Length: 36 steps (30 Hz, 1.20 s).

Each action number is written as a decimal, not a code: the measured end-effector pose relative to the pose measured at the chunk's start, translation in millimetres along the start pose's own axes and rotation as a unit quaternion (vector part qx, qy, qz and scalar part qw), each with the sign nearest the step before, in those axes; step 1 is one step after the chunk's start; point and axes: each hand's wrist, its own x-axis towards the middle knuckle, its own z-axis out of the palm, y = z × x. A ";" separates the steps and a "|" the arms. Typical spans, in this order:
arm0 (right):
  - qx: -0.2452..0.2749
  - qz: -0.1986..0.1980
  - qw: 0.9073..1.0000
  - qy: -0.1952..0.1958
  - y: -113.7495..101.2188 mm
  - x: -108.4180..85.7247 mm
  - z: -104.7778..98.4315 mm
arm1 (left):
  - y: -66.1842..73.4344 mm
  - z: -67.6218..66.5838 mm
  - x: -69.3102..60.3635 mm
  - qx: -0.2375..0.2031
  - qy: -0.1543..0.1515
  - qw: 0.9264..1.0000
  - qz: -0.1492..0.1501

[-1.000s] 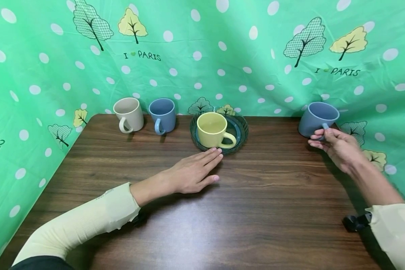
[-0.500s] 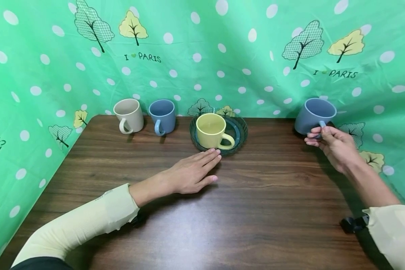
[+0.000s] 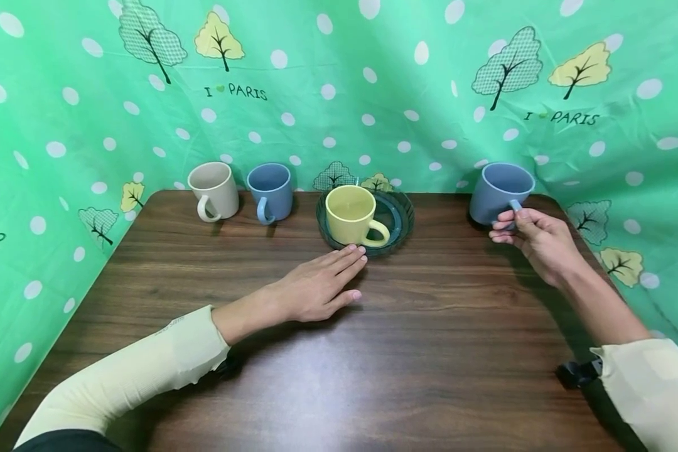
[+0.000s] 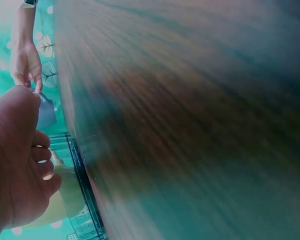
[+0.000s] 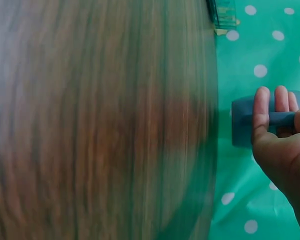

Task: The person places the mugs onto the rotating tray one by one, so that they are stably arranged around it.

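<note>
Wood table (image 3: 429,345), green curtain (image 3: 407,37): blue mug (image 3: 497,194) raised

Right hand (image 3: 542,242) pinches the mug's partly hidden handle (image 3: 515,204) at the table's 2 o'clock. Left hand (image 3: 319,285), fingers straight, lies at the transparent bowl's (image 3: 407,227) 7 o'clock; contact cannot be confirmed. Yellow mug (image 3: 347,220) hides part of the bowl.

A: What's toward the upper left of the frame?
B: The first mug (image 3: 217,189), with the second mug (image 3: 272,188) just right of it, both near the back of the table (image 3: 429,351).
A: And at upper centre?
B: The bowl (image 3: 409,223), with the third mug (image 3: 347,216) inside, left of its middle. The left grip (image 3: 319,285) lies right before it; I can't tell whether they touch.
A: Farther right?
B: The fourth mug (image 3: 491,198), just above the table, with the right grip (image 3: 548,245) at its near side.
A: Behind everything?
B: A hanging cloth (image 3: 328,53), across the top.
</note>
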 end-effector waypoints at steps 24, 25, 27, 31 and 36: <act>-0.024 -0.021 0.999 -0.037 6.9 6.7 43.0 | -5.2 -0.4 -3.7 -0.016 0.012 1.000 -0.012; -0.022 -0.020 0.999 -0.038 6.7 7.0 44.4 | -5.4 -0.5 -4.0 -0.017 0.013 1.000 -0.013; -0.022 -0.021 0.999 -0.038 6.3 7.6 47.1 | -5.8 -0.3 -4.4 -0.021 0.015 1.000 -0.014; -0.025 -0.023 0.999 -0.041 5.3 9.0 51.9 | -6.2 -0.3 -6.0 -0.029 0.019 0.999 -0.014; -0.034 -0.022 0.998 -0.047 3.7 10.8 57.4 | -6.4 0.2 -8.9 -0.031 0.023 0.999 -0.011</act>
